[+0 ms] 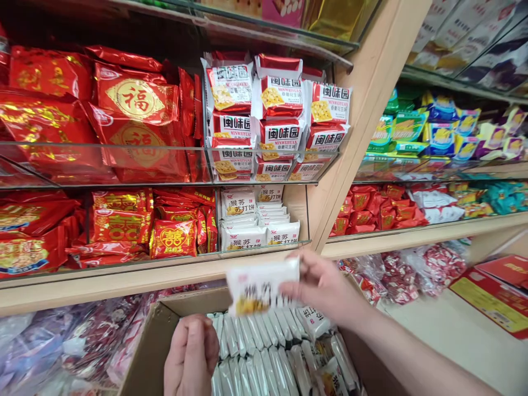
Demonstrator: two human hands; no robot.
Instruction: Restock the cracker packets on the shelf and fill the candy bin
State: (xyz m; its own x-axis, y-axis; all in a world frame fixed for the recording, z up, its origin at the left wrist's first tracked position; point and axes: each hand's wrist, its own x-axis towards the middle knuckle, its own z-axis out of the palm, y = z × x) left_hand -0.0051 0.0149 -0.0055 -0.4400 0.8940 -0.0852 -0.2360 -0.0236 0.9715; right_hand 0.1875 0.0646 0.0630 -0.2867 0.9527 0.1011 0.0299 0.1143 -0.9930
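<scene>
A white packet of soda crackers (264, 286) is pinched at its right end by my right hand (319, 283), thumb in front. It is slightly blurred and hangs above an open cardboard box (144, 335), in front of the shelf edge. My left hand (192, 355) is closed in a loose fist at the box's left side, with nothing showing in it. Rows of matching white packets (251, 335) stand on edge inside the box. More of these white packets (243, 236) are stacked in the lower shelf compartment, behind a low clear front.
Red-and-white cracker packs (280, 137) fill the compartment above. Red packages (136, 104) crowd the shelves at left. A wooden divider (358, 115) separates the right-hand shelves. Bagged goods (82, 341) lie below at left, and a red box (495, 297) sits at right.
</scene>
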